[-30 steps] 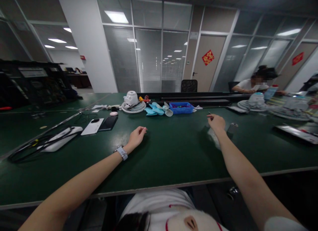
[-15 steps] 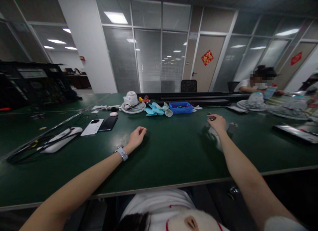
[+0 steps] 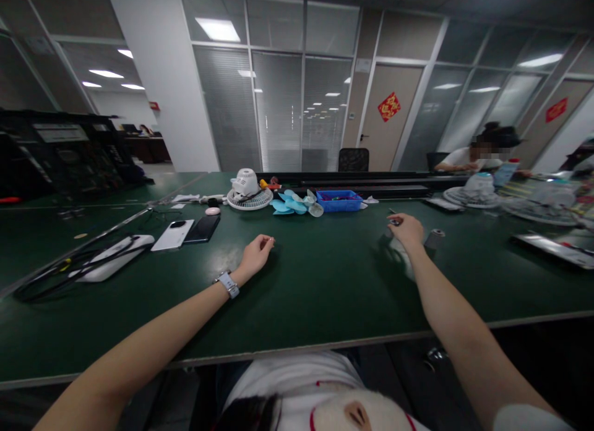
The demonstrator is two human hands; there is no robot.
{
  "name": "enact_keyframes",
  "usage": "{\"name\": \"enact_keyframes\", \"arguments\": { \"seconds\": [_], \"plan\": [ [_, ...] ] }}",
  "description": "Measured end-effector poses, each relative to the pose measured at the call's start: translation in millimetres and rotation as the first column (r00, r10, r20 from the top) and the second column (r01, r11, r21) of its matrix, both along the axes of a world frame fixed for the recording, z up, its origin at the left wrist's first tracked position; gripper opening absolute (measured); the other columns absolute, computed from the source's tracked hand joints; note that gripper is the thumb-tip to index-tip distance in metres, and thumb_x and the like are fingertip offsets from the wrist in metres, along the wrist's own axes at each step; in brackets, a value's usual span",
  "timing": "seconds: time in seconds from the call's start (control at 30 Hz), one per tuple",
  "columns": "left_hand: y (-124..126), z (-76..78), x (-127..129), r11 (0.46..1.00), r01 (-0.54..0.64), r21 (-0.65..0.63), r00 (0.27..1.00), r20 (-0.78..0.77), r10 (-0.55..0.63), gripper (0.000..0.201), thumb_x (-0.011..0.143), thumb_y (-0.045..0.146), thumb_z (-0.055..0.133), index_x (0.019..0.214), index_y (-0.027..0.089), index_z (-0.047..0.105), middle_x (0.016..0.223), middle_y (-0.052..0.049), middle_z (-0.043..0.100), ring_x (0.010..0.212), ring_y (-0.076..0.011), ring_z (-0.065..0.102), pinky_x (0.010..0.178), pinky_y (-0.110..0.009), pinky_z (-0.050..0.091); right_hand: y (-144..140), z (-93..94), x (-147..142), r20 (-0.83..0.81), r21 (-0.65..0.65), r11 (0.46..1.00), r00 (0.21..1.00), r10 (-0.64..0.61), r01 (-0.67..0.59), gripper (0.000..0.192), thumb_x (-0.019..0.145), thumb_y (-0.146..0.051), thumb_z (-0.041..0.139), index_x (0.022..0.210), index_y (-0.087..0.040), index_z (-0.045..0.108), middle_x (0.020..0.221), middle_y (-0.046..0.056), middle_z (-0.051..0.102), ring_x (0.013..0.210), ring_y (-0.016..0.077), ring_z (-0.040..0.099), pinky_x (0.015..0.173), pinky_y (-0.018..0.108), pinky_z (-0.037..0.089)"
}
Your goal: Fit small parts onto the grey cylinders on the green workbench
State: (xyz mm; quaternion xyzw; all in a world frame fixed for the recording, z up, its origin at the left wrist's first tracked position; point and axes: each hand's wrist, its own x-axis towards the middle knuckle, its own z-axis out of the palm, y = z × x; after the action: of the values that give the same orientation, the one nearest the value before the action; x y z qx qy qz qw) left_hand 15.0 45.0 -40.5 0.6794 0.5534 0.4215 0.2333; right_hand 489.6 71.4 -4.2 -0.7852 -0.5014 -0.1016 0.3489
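My left hand [image 3: 257, 256], with a watch [image 3: 227, 284] on its wrist, rests on the green table [image 3: 320, 282]. Thumb and fingers are pinched together; whatever may be between them is too small to make out. Over to the right, my right hand [image 3: 408, 230] is closed around a small dark, shiny metallic piece [image 3: 394, 221], mostly hidden by the fingers. Just right of this hand, a short grey cylinder [image 3: 435, 238] stands on the table, apart from it.
A white fan body [image 3: 245, 182], light-blue fan blades [image 3: 288, 203] and a blue basket [image 3: 338, 201] line the back. On the left lie a white phone [image 3: 169, 235], a dark phone [image 3: 203, 229] and a white power bank [image 3: 116, 258] with black cables. A person [image 3: 464, 159] sits at far right.
Both hands keep nearly the same place and grip. The view has shifted very slightly.
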Motion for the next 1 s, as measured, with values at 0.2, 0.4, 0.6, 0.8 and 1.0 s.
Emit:
{"name": "enact_keyframes", "arguments": {
  "seconds": [0.2,0.4,0.6,0.8,1.0],
  "plan": [
    [-2,1.2,1,1.000,-0.005,0.025,1.000,0.003,0.005,0.034,0.089,0.049,0.048,0.095,0.020,0.064,0.091,-0.006,0.072,0.084,-0.0211,0.067,0.075,-0.031,0.048,-2,0.0,0,-0.012,0.031,1.000,1.000,0.001,-0.001,0.036,0.073,-0.025,0.072,0.109,-0.028,0.075,0.099,0.004,0.074,0.092,0.0229,0.067,0.081,0.032,0.050],
    [-1,-0.3,1,1.000,-0.006,0.029,1.000,0.007,0.006,0.033,0.089,0.049,0.049,0.095,0.020,0.064,0.090,-0.006,0.073,0.083,-0.0207,0.067,0.074,-0.031,0.049,4,-8.7,6,-0.072,0.097,0.995,0.997,-0.012,0.019,0.047,0.070,-0.033,0.074,0.116,-0.023,0.070,0.099,0.008,0.072,0.091,0.0239,0.067,0.082,0.034,0.051],
    [0,-0.5,1,1.000,-0.003,0.027,1.000,0.012,0.002,0.032,0.088,0.048,0.049,0.094,0.020,0.064,0.090,-0.007,0.073,0.084,-0.0212,0.068,0.076,-0.032,0.050,9,-20.4,17,-0.226,0.053,0.998,0.974,-0.026,0.039,0.051,0.067,-0.041,0.079,0.111,-0.018,0.067,0.093,0.009,0.075,0.092,0.0257,0.069,0.081,0.036,0.052],
    [-3,1.6,3,0.999,-0.005,0.036,1.000,0.002,0.005,0.032,0.088,0.047,0.050,0.095,0.020,0.064,0.090,-0.006,0.073,0.082,-0.0209,0.067,0.073,-0.031,0.049,7,-8.1,-15,-0.172,0.092,0.996,0.985,0.017,-0.001,0.054,0.069,-0.040,0.078,0.117,-0.021,0.065,0.095,0.009,0.075,0.100,0.0285,0.068,0.089,0.042,0.050],
    [-14,7.1,8,0.990,0.116,0.083,0.993,-0.032,-0.114,0.036,0.088,0.052,0.052,0.100,0.020,0.066,0.097,-0.006,0.071,0.086,-0.0197,0.065,0.076,-0.031,0.050,-11,-5.2,-142,-0.285,0.235,0.789,0.735,0.615,-0.568,0.063,0.069,-0.045,0.079,0.123,-0.020,0.057,0.090,0.007,0.074,0.076,0.0202,0.071,0.073,0.033,0.055]
  ]
}}
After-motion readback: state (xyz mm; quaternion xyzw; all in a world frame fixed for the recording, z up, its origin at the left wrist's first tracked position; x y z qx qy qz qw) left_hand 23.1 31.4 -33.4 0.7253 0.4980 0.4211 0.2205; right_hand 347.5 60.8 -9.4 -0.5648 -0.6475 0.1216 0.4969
